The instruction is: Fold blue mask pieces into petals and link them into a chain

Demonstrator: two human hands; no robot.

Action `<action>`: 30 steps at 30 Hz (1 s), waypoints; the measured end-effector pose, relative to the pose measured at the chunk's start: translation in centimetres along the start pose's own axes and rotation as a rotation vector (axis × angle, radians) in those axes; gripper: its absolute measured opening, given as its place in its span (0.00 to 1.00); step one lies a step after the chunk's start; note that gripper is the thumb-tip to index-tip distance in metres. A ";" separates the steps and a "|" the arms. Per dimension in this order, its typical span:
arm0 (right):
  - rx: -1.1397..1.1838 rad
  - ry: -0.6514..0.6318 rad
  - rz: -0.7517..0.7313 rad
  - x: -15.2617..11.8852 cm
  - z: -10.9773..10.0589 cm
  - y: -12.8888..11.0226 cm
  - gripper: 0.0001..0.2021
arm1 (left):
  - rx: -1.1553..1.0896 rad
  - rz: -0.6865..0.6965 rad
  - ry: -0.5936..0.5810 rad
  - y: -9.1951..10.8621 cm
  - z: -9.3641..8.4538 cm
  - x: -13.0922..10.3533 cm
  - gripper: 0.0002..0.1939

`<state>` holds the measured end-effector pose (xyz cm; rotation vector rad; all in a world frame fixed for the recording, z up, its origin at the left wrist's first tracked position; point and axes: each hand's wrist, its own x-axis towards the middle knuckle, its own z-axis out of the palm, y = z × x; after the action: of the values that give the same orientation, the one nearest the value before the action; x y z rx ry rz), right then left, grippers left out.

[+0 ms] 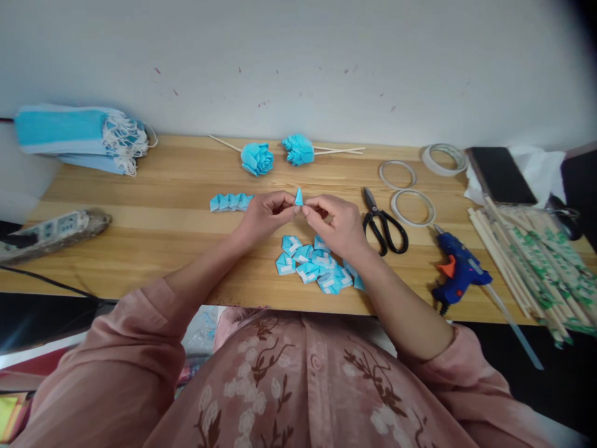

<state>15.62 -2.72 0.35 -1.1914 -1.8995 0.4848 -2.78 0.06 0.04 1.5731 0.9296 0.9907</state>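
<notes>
A small blue folded piece (299,196) points upward between my fingertips above the middle of the table. My left hand (269,213) pinches its left side, and my right hand (336,219) pinches its right side. Just left of my left hand lies a row of folded blue pieces (229,202). Nearer my body, a loose pile of blue pieces with white strips (321,266) is partly covered by my right hand and forearm. Behind my hands lie two blue paper flowers on sticks, one on the left (257,159) and one on the right (299,150).
Black scissors (385,224), tape rolls (413,207) and a blue glue gun (459,270) lie right of my hands. Farther right are wooden sticks (536,267) and a dark phone (501,174). Blue masks (65,130) and a power strip (58,229) lie left.
</notes>
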 end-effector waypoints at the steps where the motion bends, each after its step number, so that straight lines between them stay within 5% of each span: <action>1: 0.000 0.004 0.000 0.0 0.0 0.0 0.08 | 0.007 -0.002 -0.001 0.0 0.0 0.0 0.20; 9: 0.282 0.081 0.217 0.5 -0.6 0.4 0.13 | -0.074 -0.042 -0.028 0.7 0.0 0.0 0.19; 13: 0.520 -0.026 0.274 0.7 -0.2 1.3 0.19 | -0.099 -0.073 -0.041 0.6 0.0 -0.1 0.18; 30: 0.535 -0.049 0.274 0.3 -0.4 0.5 0.15 | -0.064 -0.085 -0.018 0.5 0.0 -0.2 0.21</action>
<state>16.16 -2.22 0.39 -1.0795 -1.5072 1.1003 -2.78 -0.20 0.52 1.4753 0.9355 0.9362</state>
